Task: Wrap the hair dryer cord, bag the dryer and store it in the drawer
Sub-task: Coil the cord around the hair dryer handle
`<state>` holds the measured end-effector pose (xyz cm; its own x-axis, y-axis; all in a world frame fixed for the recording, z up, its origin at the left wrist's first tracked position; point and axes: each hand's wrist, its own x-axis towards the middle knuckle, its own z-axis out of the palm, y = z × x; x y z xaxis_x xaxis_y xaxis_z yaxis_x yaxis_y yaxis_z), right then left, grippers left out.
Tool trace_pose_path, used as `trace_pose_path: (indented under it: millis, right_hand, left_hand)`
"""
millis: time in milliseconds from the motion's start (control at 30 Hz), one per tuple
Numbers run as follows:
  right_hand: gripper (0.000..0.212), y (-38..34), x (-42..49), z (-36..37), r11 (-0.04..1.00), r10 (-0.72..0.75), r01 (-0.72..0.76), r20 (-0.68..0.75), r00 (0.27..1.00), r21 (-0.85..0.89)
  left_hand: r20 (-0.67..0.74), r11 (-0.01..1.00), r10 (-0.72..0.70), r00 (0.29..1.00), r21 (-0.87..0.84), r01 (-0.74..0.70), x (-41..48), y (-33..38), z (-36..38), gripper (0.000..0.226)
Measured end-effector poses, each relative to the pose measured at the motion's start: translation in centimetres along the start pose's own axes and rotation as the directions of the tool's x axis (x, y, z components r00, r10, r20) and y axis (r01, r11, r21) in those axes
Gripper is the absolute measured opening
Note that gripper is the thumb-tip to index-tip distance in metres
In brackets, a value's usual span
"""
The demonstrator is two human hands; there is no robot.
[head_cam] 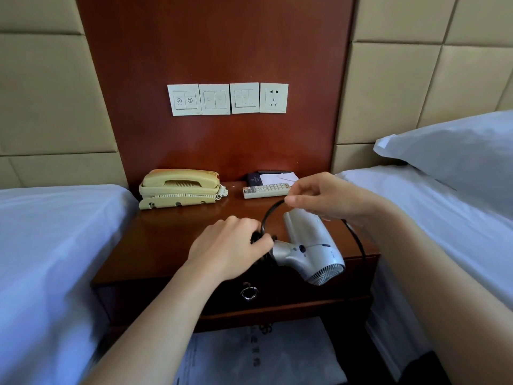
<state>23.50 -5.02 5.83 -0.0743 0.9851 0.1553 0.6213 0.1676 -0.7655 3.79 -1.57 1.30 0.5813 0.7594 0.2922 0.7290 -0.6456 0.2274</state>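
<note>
A silver hair dryer (308, 245) is held above the front edge of the dark wooden nightstand (166, 237). My left hand (230, 245) grips the dryer's handle, where black cord is bunched under the fingers. A loop of black cord (270, 211) arcs up from that hand to my right hand (324, 198), which pinches it above the dryer. More cord (358, 240) trails down at the right. The closed drawer with a ring pull (249, 293) is just below the dryer. A white bag with print (263, 354) lies on the shelf under the drawer.
A cream telephone (179, 188) sits at the back left of the nightstand, a remote (266, 190) and notepad (274, 177) at the back right. Beds with white sheets flank the nightstand, with a pillow (455, 151) on the right one. Wall switches and a socket (274, 98) are above.
</note>
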Motion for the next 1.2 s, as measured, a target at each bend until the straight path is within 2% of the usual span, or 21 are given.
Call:
trace_pose_path:
  millis: [100,200,367,467,567,633,667,733,767,833,933,1067,1200]
  right_hand:
    - [0.031,1.3,0.2,-0.1,1.0,0.024,-0.024,-0.03,0.999,-0.005]
    - [0.035,2.9,0.7,-0.2,0.999,0.032,-0.031,-0.112,0.993,0.012]
    - [0.027,5.0,0.9,-1.3,0.977,0.048,0.005,-0.242,0.969,0.215]
    - [0.022,6.8,1.3,-1.4,0.934,0.117,-0.019,-0.256,0.96,0.358]
    - [0.012,6.7,0.9,-0.9,0.923,0.101,-0.025,-0.179,0.979,0.384]
    - [0.052,7.1,0.6,-0.3,0.926,0.063,0.003,-0.163,0.985,0.377]
    - [0.056,7.5,0.7,0.0,0.944,0.033,0.026,-0.172,0.985,0.329]
    - [0.031,7.8,1.1,1.0,0.984,0.01,0.011,-0.117,0.993,0.179]
    - [0.018,7.8,1.1,1.3,0.992,0.058,-0.048,-0.08,0.995,0.119]
    - [0.025,7.8,1.1,1.6,0.993,0.117,-0.117,-0.007,0.993,-0.008]
    - [0.025,6.5,0.7,1.6,0.985,0.084,-0.068,0.093,0.992,-0.161]
    - [0.022,4.6,0.0,2.1,0.968,0.083,-0.036,0.182,0.98,-0.249]
    - [0.017,2.5,-0.1,2.8,0.953,-0.01,0.064,0.182,0.983,-0.298]
  left_hand:
    - [0.019,0.998,-0.015,1.0,-0.052,0.016,-0.1,-0.3,-0.1,0.029]
    - [0.025,0.977,-0.048,0.999,-0.209,0.052,0.0,-0.9,0.3,0.036]
    - [0.023,0.908,-0.054,0.998,-0.414,0.059,0.1,-1.2,0.4,0.042]
    - [0.025,0.818,-0.063,0.998,-0.572,0.066,0.2,-1.3,0.4,0.036]
    - [0.011,0.718,-0.091,0.996,-0.692,0.073,0.3,-0.7,0.1,0.025]
    - [-0.012,0.652,-0.133,0.991,-0.754,0.078,0.6,-0.4,0.0,0.023]
    - [-0.026,0.619,-0.165,0.986,-0.781,0.083,0.8,-0.4,-0.1,0.025]
    - [-0.06,0.57,-0.241,0.969,-0.816,0.092,1.2,-0.9,-0.1,0.035]
    - [-0.069,0.548,-0.283,0.957,-0.83,0.102,1.4,-1.2,-0.1,0.036]
    - [-0.048,0.488,-0.358,0.933,-0.861,0.143,1.7,-1.8,0.1,0.034]
    - [0.033,0.377,-0.417,0.908,-0.903,0.206,1.7,-2.0,0.4,0.031]
    - [0.079,0.271,-0.514,0.854,-0.93,0.249,1.9,-2.4,0.4,0.046]
    - [0.069,0.219,-0.619,0.782,-0.941,0.257,2.0,-3.2,0.0,0.041]
